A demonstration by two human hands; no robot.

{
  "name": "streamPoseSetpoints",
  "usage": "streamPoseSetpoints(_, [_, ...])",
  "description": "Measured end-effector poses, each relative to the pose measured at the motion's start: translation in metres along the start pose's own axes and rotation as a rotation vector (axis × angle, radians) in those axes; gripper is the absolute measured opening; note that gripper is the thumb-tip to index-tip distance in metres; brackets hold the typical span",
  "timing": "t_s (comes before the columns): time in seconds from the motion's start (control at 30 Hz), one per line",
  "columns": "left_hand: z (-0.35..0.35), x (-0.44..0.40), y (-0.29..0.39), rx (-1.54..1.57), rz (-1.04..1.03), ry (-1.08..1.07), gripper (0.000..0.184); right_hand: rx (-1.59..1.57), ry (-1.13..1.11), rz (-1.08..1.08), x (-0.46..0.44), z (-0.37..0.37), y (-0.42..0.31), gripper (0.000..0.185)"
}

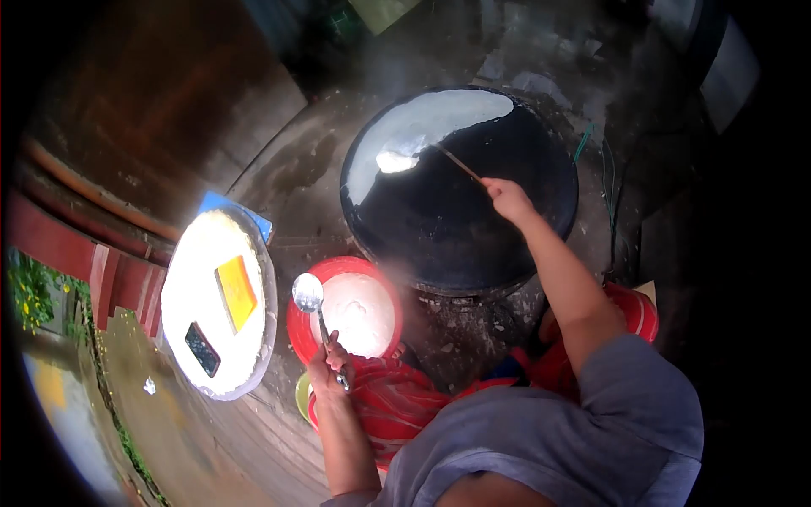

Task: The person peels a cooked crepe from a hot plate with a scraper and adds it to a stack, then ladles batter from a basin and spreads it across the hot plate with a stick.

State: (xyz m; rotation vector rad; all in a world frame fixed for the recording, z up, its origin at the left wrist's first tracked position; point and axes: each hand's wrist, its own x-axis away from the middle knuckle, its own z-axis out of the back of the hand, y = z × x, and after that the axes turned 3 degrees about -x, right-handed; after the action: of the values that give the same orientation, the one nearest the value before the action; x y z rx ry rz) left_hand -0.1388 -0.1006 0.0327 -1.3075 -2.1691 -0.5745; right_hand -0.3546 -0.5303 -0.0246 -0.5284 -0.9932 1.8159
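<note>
In the head view, the far end of the stick (460,162) is hard to make out against the pale batter (456,110), upper centre. Bare room is left across the lower half of the griddle (448,241), inside its dark edge. The stick is held by the outstretched right hand (508,199), its grip closed; at lower centre, the ladle (307,292) is clasped, bowl uppermost, by the left hand (328,365) near the red basin (297,328).

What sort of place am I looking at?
Probably a partly open-air cooking spot: a big griddle partly covered in what looks like batter, a red tub of similar mix beside it, and plants at the picture's left edge.
</note>
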Motion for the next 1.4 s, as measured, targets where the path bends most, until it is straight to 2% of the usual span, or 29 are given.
streamPoseSetpoints(0.07, [0.002, -0.001, 0.002, 0.032, 0.017, -0.002, 0.038, 0.13, -0.128, 0.12, 0.017, -0.02, -0.026, 0.03])
streamPoseSetpoints(0.1, [0.005, -0.001, 0.003, 0.064, 0.038, -0.005, 0.04, 0.133, -0.137, 0.123, 0.022, -0.009, -0.035, 0.03])
streamPoseSetpoints(0.17, [0.006, 0.001, 0.004, 0.072, 0.041, 0.004, 0.041, 0.086, -0.353, 0.024, 0.026, 0.015, -0.046, 0.029])
streamPoseSetpoints(0.2, [0.007, 0.0, 0.005, 0.055, 0.033, -0.014, 0.041, -0.002, -0.316, 0.076, 0.025, 0.023, -0.044, 0.028])
streamPoseSetpoints(0.23, [0.008, 0.001, 0.004, 0.04, 0.026, -0.028, 0.042, 0.127, -0.213, 0.004, 0.026, 0.026, -0.044, 0.028])
streamPoseSetpoints(0.3, [0.006, 0.003, 0.0, 0.032, 0.014, -0.005, 0.041, 0.12, -0.052, -0.033, 0.025, 0.002, -0.035, 0.029])
streamPoseSetpoints(0.37, [-0.001, 0.007, -0.002, -0.034, -0.04, 0.046, 0.033, 0.13, -0.172, 0.112, 0.023, -0.027, -0.024, 0.029])
streamPoseSetpoints(0.5, [0.006, 0.006, 0.002, -0.03, -0.043, 0.024, 0.033, 0.122, -0.345, 0.076, 0.038, 0.01, -0.051, 0.028])
streamPoseSetpoints(0.53, [0.006, 0.005, 0.002, -0.023, -0.043, 0.02, 0.033, -0.015, -0.337, 0.057, 0.037, 0.011, -0.047, 0.027])
streamPoseSetpoints(0.57, [0.007, 0.005, 0.003, -0.031, -0.042, 0.012, 0.033, -0.011, -0.338, 0.057, 0.037, 0.004, -0.044, 0.027])
streamPoseSetpoints(0.63, [0.008, 0.007, 0.001, -0.038, -0.037, 0.017, 0.033, 0.064, -0.194, 0.017, 0.051, -0.012, -0.056, 0.027])
streamPoseSetpoints(0.67, [0.005, 0.009, 0.0, -0.035, -0.034, 0.024, 0.033, 0.065, -0.205, 0.117, 0.045, -0.031, -0.037, 0.026])
streamPoseSetpoints(0.77, [0.008, 0.01, 0.002, -0.037, -0.024, 0.017, 0.033, 0.26, -0.203, 0.135, 0.081, -0.001, -0.076, 0.027])
streamPoseSetpoints(0.8, [0.01, 0.01, 0.003, -0.041, -0.022, 0.016, 0.032, 0.277, -0.261, 0.081, 0.088, 0.014, -0.08, 0.027])
streamPoseSetpoints(0.83, [0.011, 0.01, 0.003, -0.043, -0.019, 0.014, 0.032, 0.242, -0.292, 0.052, 0.092, 0.025, -0.076, 0.028])
streamPoseSetpoints(0.9, [0.01, 0.013, 0.002, -0.034, -0.024, 0.017, 0.032, 0.121, -0.168, 0.012, 0.103, 0.035, -0.065, 0.027])
streamPoseSetpoints(0.93, [0.009, 0.014, 0.001, -0.034, -0.033, 0.026, 0.033, 0.125, -0.168, 0.007, 0.1, 0.026, -0.052, 0.027])
streamPoseSetpoints(1.0, [0.01, 0.016, 0.0, -0.036, -0.029, 0.024, 0.033, -0.065, -0.048, 0.017, 0.088, -0.004, -0.013, 0.027])
streamPoseSetpoints(1.03, [0.01, 0.016, 0.001, -0.039, -0.033, 0.014, 0.033, -0.174, -0.129, 0.057, 0.096, -0.018, -0.017, 0.027])
streamPoseSetpoints(1.1, [0.015, 0.016, 0.005, -0.03, 0.012, -0.027, 0.035, -0.072, -0.184, 0.089, 0.118, -0.037, -0.026, 0.027])
streamPoseSetpoints(1.2, [0.021, 0.02, 0.007, -0.005, 0.067, -0.088, 0.036, -0.068, -0.259, 0.047, 0.166, -0.027, -0.04, 0.028])
streamPoseSetpoints(1.23, [0.021, 0.021, 0.007, 0.011, 0.076, -0.108, 0.036, 0.03, -0.316, -0.037, 0.184, -0.016, -0.053, 0.029])
streamPoseSetpoints(1.3, [0.022, 0.023, 0.007, 0.015, 0.08, -0.127, 0.036, -0.065, -0.223, 0.109, 0.213, -0.022, -0.016, 0.035])
streamPoseSetpoints(1.37, [0.022, 0.027, 0.007, 0.019, 0.078, -0.141, 0.036, 0.129, -0.332, 0.065, 0.239, -0.011, -0.031, 0.036])
streamPoseSetpoints(1.4, [0.021, 0.029, 0.007, -0.008, 0.062, -0.131, 0.036, 0.174, -0.218, 0.295, 0.245, -0.018, -0.032, 0.039])
